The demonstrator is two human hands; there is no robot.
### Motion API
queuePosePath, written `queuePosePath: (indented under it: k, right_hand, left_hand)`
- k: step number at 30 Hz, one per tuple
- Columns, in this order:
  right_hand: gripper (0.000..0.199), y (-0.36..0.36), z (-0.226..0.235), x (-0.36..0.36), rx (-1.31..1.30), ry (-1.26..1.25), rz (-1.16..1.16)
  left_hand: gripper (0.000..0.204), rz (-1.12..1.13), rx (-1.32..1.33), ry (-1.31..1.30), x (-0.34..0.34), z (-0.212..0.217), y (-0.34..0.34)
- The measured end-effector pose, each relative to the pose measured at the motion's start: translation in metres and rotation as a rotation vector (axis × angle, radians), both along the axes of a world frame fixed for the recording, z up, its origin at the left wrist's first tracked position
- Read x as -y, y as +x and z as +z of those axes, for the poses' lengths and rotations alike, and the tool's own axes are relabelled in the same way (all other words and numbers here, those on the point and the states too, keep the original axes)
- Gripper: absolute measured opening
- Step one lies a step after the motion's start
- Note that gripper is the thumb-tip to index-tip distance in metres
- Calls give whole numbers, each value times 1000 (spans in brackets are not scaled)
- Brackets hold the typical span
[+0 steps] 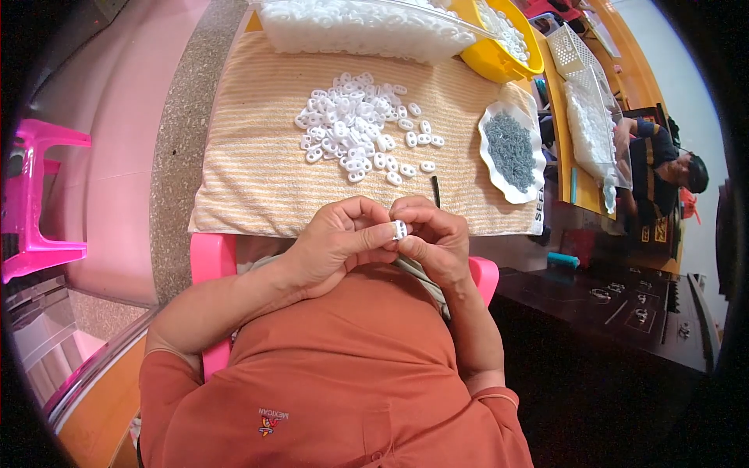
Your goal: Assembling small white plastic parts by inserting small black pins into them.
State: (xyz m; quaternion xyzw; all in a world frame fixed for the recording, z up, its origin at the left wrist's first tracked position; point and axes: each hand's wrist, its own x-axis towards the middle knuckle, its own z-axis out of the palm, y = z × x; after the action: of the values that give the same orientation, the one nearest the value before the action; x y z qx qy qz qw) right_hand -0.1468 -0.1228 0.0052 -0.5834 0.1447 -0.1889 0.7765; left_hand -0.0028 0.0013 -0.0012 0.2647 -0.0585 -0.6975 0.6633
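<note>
Close in front of my body, my left hand (351, 236) and my right hand (433, 240) meet and pinch one small white oval plastic piece with holes (400, 229) between thumbs and fingers. My fingertips cover part of it, and whether anything else is in them is hidden. Beyond my hands, a heap of similar white two-holed pieces (347, 125) lies on the striped towel (250, 140). Several loose ones are scattered to its right. A thin black stick (435, 191) lies just past my right hand, partly hidden by it.
A white scalloped dish (485, 148) holds small grey parts (511, 148) on the right. At the back stand a clear bin (359, 43) of white pieces and a yellow basin (499, 72). Another person (663, 168) sits at the far right. A pink stool (47, 203) is at left.
</note>
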Motion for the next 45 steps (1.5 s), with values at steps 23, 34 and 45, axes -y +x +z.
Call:
queuePosePath:
  k: [23,34,45]
  right_hand:
    - [29,2,7,-8,13,-203,-24]
    - [28,1,3,-4,18,-250,-21]
    - [21,-4,15,-7,5,-158,-25]
  left_hand:
    - [8,60,108,-37,-1,-1,-2]
    - [14,49,109,6,1,9,3]
    - [12,1,97,-31,1,5,3]
